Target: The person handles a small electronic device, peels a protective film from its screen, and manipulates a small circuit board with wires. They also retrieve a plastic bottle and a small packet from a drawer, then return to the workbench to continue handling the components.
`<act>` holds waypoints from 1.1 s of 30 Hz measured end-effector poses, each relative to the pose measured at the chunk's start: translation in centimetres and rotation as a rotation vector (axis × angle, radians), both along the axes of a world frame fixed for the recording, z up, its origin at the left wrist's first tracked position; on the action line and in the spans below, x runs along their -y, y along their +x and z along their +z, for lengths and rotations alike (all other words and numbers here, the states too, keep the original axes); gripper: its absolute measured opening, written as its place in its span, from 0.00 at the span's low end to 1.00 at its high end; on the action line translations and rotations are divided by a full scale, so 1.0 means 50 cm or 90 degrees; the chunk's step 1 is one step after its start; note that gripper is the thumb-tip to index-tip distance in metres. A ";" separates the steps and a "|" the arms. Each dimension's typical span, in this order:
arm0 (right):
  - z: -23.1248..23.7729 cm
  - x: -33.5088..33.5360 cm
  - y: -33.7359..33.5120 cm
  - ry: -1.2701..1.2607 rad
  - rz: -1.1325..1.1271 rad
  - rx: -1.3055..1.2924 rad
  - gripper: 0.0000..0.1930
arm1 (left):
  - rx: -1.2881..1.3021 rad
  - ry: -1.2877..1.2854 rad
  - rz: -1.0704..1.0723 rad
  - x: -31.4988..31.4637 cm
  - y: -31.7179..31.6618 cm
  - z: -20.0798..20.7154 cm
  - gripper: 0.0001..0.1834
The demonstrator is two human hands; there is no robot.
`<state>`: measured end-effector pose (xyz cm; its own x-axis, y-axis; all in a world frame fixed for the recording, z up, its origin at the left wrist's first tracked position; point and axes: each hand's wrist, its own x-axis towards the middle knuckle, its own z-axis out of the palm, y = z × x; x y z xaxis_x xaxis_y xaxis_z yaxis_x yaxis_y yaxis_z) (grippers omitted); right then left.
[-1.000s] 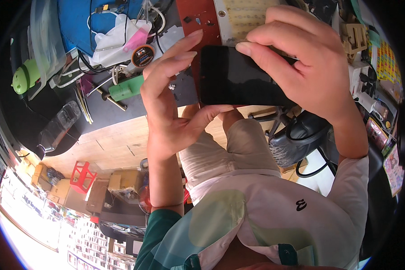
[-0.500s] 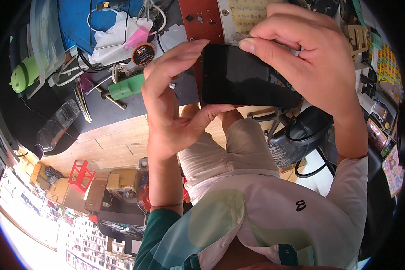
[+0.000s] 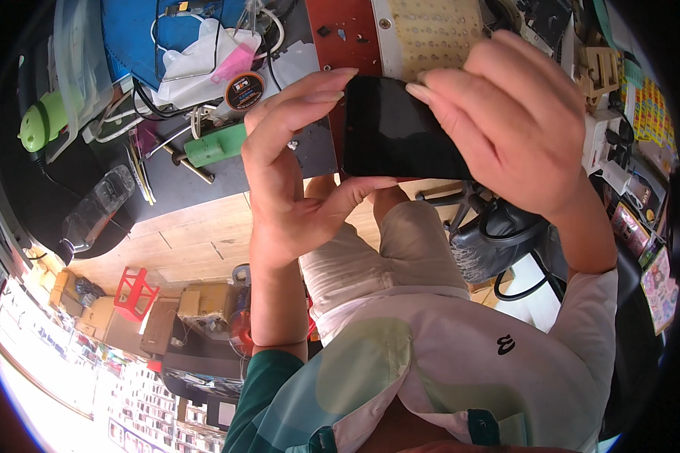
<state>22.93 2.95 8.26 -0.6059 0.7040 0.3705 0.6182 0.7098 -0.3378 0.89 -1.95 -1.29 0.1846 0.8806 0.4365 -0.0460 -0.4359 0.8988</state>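
Observation:
A black smartphone (image 3: 400,132), dark glossy face up, lies across between my two hands above the workbench. My left hand (image 3: 287,162) grips its left end, fingers on the far edge and thumb along the near edge. Over the phone's right part is my right hand (image 3: 514,124), covering that end. Its thumb and forefinger are pinched together at the far edge; whatever is between them is hidden.
Left on the dark bench (image 3: 204,185) are a green cylinder (image 3: 217,145), a round black-and-orange tin (image 3: 245,90), cables and a clear plastic bottle (image 3: 98,208). A perforated beige plate (image 3: 438,38) lies beyond the phone. A black chair (image 3: 499,226) stands right.
My right hand has shifted slightly right and down over the phone, its fingers more folded. A small clear piece seen at its fingertips earlier no longer shows. My left hand keeps its hold.

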 end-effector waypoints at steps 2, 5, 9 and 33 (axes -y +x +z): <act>-0.005 0.003 -0.001 0.020 0.007 -0.002 0.12 | 0.004 -0.001 0.000 0.000 -0.001 -0.001 0.47; -0.009 0.002 -0.005 0.014 0.007 -0.013 0.12 | 0.005 -0.004 -0.002 0.000 -0.002 -0.001 0.47; -0.015 -0.007 -0.016 -0.001 0.014 -0.052 0.11 | 0.010 -0.014 -0.007 -0.001 -0.001 0.001 0.47; 0.034 -0.051 -0.026 -0.378 -0.104 -0.037 0.07 | -0.039 0.004 -0.022 0.001 -0.007 -0.006 0.56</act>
<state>21.62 5.52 9.97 -0.4629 0.8825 -0.0834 0.6716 0.2878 -0.6827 0.53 -1.98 -1.58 0.2418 0.8706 0.4285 -0.0065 -0.4402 0.8979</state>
